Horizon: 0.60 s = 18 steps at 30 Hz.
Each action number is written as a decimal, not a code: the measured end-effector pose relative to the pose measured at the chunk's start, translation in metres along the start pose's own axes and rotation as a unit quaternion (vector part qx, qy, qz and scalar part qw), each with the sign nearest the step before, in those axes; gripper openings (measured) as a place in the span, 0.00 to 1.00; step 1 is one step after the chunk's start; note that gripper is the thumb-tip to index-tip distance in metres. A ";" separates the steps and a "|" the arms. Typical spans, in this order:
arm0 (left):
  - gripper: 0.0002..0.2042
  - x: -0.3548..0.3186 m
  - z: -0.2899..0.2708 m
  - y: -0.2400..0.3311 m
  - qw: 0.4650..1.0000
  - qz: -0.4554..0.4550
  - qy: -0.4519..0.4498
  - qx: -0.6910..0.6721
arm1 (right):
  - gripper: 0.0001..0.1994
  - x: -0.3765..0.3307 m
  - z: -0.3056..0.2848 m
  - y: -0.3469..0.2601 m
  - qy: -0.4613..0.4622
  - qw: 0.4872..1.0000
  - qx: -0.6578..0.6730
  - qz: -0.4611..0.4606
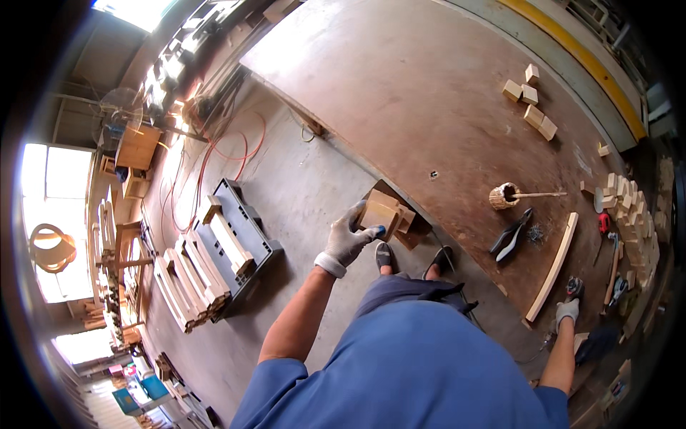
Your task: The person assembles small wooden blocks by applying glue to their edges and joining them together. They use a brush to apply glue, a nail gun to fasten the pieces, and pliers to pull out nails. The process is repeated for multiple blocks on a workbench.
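My left hand, in a whitish glove with a blue patch at the thumb tip, is held out over the floor with thumb and fingers apart. Just beyond it is a cardboard box with pale wooden blocks in it, beside the table edge. My right hand, also gloved, is closed around a dark tool at the table's near right; its exact kind is unclear. Left of that hand lies a curved wooden strip. Farther in are pliers, a small pile of metal fasteners and a glue pot with a stick across it.
The brown table fills the upper right, with loose wooden blocks at its far side. Stacked blocks, a red-handled screwdriver and a hammer lie right. A grey pallet bears wooden parts; red hoses cross the floor.
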<state>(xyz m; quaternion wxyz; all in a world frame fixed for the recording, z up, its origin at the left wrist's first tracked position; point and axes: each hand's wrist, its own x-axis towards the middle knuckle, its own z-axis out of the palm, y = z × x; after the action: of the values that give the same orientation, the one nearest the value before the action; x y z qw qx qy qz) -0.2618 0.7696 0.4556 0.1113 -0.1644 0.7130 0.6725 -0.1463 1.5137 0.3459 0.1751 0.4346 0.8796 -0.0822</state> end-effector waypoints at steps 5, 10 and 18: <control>0.54 -0.010 0.001 -0.013 0.991 0.059 0.032 0.119 | 0.23 -0.062 -0.050 -0.101 0.117 0.981 0.000 -0.153; 0.67 -0.021 0.025 -0.034 0.978 0.092 0.092 0.162 | 0.18 -0.139 -0.050 -0.208 0.070 0.918 0.105 -0.377; 0.63 0.007 0.066 -0.106 0.960 -0.042 0.209 0.184 | 0.15 -0.257 -0.017 -0.294 -0.102 0.856 0.135 -0.488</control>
<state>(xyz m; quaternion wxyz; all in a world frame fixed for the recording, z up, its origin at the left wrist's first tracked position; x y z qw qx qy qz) -0.2319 0.8306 0.3501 0.0159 -0.3076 0.8242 0.4752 -0.2397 1.1509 0.4568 0.1406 -0.0418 0.9362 -0.3193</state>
